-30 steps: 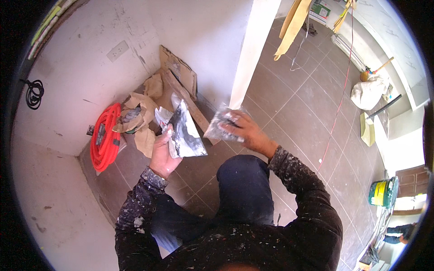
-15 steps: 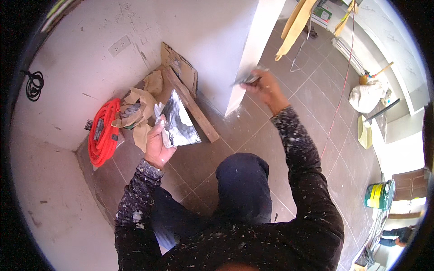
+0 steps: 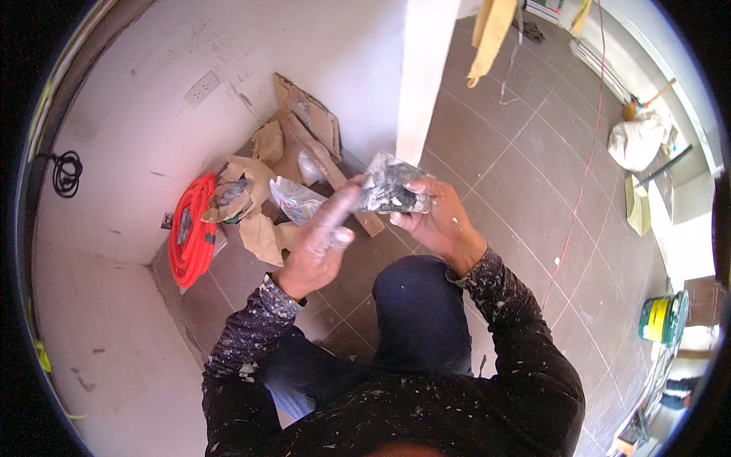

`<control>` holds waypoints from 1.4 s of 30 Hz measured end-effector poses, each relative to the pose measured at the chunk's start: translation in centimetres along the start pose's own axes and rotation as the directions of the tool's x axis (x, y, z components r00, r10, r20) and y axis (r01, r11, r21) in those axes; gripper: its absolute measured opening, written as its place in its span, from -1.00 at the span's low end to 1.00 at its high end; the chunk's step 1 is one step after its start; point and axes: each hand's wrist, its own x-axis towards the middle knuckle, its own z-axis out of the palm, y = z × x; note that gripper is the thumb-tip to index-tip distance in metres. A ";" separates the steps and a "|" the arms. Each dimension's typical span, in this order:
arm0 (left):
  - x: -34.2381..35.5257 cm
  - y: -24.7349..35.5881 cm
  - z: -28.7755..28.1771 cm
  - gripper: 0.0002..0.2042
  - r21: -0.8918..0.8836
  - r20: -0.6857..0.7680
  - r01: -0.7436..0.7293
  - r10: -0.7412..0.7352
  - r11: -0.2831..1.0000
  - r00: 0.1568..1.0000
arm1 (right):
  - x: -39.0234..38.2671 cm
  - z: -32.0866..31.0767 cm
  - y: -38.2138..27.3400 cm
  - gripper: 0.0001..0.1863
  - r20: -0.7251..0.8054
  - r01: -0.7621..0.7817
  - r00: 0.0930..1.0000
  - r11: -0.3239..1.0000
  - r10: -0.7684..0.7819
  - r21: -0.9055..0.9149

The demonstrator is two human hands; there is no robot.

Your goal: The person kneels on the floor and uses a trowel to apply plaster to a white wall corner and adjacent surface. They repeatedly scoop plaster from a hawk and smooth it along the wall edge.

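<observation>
In front of my knees, my right hand (image 3: 448, 221) grips a flat metal putty scraper (image 3: 388, 183), thumb on its face and fingers bent around its near edge. Grey and white smears cover the blade. My left hand (image 3: 316, 247) is beside it, the index finger stretched toward the blade's left edge and the thumb apart. White residue coats the left fingers. The fingertips meet or nearly meet the blade; whether any lie behind it is hidden. Both dark sleeves are spattered with white.
A white wall corner (image 3: 415, 91) rises just beyond the scraper. On the tiled floor lie a wooden plank (image 3: 316, 148), torn brown paper (image 3: 263, 236), a white plastic bag (image 3: 295, 199) and a coiled orange hose (image 3: 190, 232). At right are a red cord (image 3: 585, 183) and a green bucket (image 3: 661, 318).
My right hand has come back from the wall corner toward my left hand. The triangular putty-smeared plate no longer shows in my left palm; its index finger now points along the scraper's edge.
</observation>
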 end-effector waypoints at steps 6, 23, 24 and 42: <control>1.4 -2.3 -2.7 -0.53 0.533 0.362 -0.069 -0.153 0.843 0.920 | -0.7 -7.6 0.3 -0.61 0.035 -0.085 0.996 0.685 0.087 0.724; -7.6 -5.9 -6.8 -0.56 0.257 -0.068 0.586 -0.591 0.768 0.804 | 15.1 -23.6 23.9 -0.75 -0.221 0.250 0.853 0.742 -0.473 -0.622; -7.6 -5.6 -6.8 -0.56 0.248 -0.087 0.591 -0.590 0.768 0.803 | 14.4 -23.5 22.7 -0.72 -0.281 0.234 0.810 0.723 -0.515 -0.650; -8.2 -6.6 -7.9 -0.58 0.072 -0.175 0.674 -0.656 0.735 0.734 | 14.3 -22.2 11.6 -0.66 -0.348 0.309 0.877 0.944 -0.331 -0.120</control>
